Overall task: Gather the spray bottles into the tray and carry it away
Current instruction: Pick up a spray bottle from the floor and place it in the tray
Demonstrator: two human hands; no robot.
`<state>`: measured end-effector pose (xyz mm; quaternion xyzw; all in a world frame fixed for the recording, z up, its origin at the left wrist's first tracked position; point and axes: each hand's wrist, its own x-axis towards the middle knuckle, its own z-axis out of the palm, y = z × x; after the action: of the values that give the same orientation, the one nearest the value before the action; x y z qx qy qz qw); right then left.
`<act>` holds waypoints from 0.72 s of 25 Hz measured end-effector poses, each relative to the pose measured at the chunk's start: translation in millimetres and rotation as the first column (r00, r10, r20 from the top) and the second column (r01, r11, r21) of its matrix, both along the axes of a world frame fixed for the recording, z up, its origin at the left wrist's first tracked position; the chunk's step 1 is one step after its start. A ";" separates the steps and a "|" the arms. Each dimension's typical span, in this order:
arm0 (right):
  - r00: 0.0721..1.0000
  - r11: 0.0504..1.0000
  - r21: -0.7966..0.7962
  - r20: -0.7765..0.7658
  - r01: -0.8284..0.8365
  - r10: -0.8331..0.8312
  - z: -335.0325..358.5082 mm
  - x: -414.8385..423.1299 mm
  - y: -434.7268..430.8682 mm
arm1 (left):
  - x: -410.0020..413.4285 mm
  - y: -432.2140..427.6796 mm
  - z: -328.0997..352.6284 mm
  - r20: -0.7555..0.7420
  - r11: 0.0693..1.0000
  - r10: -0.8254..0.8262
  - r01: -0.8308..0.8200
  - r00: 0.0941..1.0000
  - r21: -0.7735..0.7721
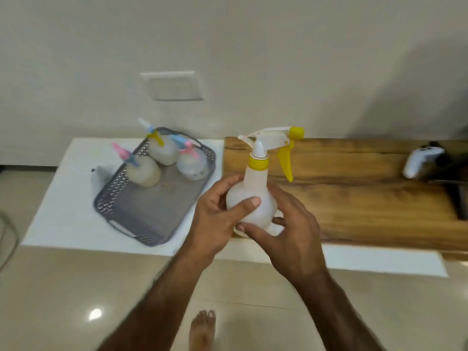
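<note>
A white spray bottle with a yellow trigger and collar (255, 188) stands upright at the near edge of the wooden top, held between both hands. My left hand (217, 211) wraps its left side with the thumb across the front. My right hand (286, 224) cups its right side and base. A grey perforated tray (157, 211) lies to the left on the white surface. Three translucent spray bottles stand at the tray's far end: one with a pink nozzle (141, 171), one with a yellow trigger (162, 150), one with a pink trigger (192, 163).
The wooden top (354, 193) stretches right, with a white game controller (420, 160) and a dark object at its far right end. A white surface (65, 198) carries the tray. A wall with a white plate (174, 86) rises behind. My bare foot (202, 328) is on the tiled floor.
</note>
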<state>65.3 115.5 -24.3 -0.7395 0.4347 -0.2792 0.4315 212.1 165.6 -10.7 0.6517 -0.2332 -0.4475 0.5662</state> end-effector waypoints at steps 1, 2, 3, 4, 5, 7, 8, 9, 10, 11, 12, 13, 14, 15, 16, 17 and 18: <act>1.000 1.000 -0.002 -0.010 -0.024 0.024 -4.2 32.9 2.4 | 29.7 7.3 -3.0 0.035 1.000 0.029 -0.029 0.999 -0.007; 0.998 0.999 -0.009 -0.032 -0.049 0.049 -9.0 61.7 4.6 | 55.0 13.5 -5.8 0.086 0.999 0.044 -0.043 0.995 -0.014; 0.995 0.996 -0.024 -0.065 -0.080 0.079 -16.6 92.7 8.5 | 82.2 21.1 -10.8 0.156 0.998 0.058 -0.057 0.986 -0.013; 0.989 0.993 -0.043 -0.104 -0.107 0.102 -25.9 121.4 13.2 | 107.8 28.8 -17.6 0.245 0.998 0.061 -0.062 0.968 -0.005; 0.983 0.990 -0.062 -0.143 -0.125 0.115 -34.3 147.7 18.8 | 131.1 36.0 -26.6 0.330 0.998 0.060 -0.067 0.942 0.009; 0.972 0.985 -0.105 -0.208 -0.138 0.114 -51.8 191.8 28.7 | 169.6 47.4 -49.9 0.447 0.995 0.067 -0.094 0.892 0.040; 0.963 0.983 -0.118 -0.247 -0.141 0.109 -60.8 210.1 30.6 | 184.8 50.5 -63.5 0.487 0.992 0.066 -0.110 0.871 0.062; 0.947 0.981 -0.123 -0.303 -0.150 0.107 -68.7 224.6 30.0 | 195.7 50.1 -75.9 0.524 0.989 0.059 -0.121 0.850 0.084; 0.924 0.978 -0.128 -0.367 -0.166 0.109 -77.0 236.6 27.9 | 204.1 47.9 -87.8 0.548 0.986 0.048 -0.128 0.835 0.109; 0.898 0.975 -0.130 -0.425 -0.181 0.110 -87.4 247.6 25.8 | 211.9 44.9 -100.3 0.558 0.983 0.036 -0.130 0.829 0.130; 0.878 0.974 -0.127 -0.467 -0.186 0.106 -97.6 255.3 23.2 | 216.7 41.2 -111.3 0.557 0.982 0.023 -0.124 0.830 0.144; 0.863 0.976 -0.120 -0.495 -0.182 0.100 -106.9 260.3 21.1 | 219.6 37.5 -121.8 0.552 0.981 0.010 -0.115 0.833 0.155; 0.851 0.979 -0.110 -0.516 -0.173 0.093 -114.9 264.0 19.7 | 222.0 34.6 -131.6 0.552 0.980 -0.007 -0.103 0.834 0.168; 0.841 0.981 -0.104 -0.533 -0.167 0.087 -121.6 266.7 19.2 | 224.0 32.6 -140.5 0.554 0.979 -0.019 -0.097 0.832 0.180; 0.832 0.980 -0.103 -0.549 -0.168 0.085 -127.6 268.3 18.7 | 225.7 31.2 -148.3 0.553 0.977 -0.026 -0.097 0.833 0.191; 0.819 0.979 -0.105 -0.567 -0.177 0.087 -132.7 269.2 18.0 | 226.9 30.4 -154.4 0.545 0.974 -0.025 -0.102 0.838 0.202; 0.807 0.976 -0.110 -0.584 -0.188 0.090 -136.5 270.4 17.4 | 227.8 30.4 -158.4 0.538 0.972 -0.022 -0.109 0.843 0.210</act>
<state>335.7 132.9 -160.8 -0.8517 0.4650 -0.0449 0.2376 439.9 196.0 -169.1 0.8176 -0.3130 -0.2586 0.4083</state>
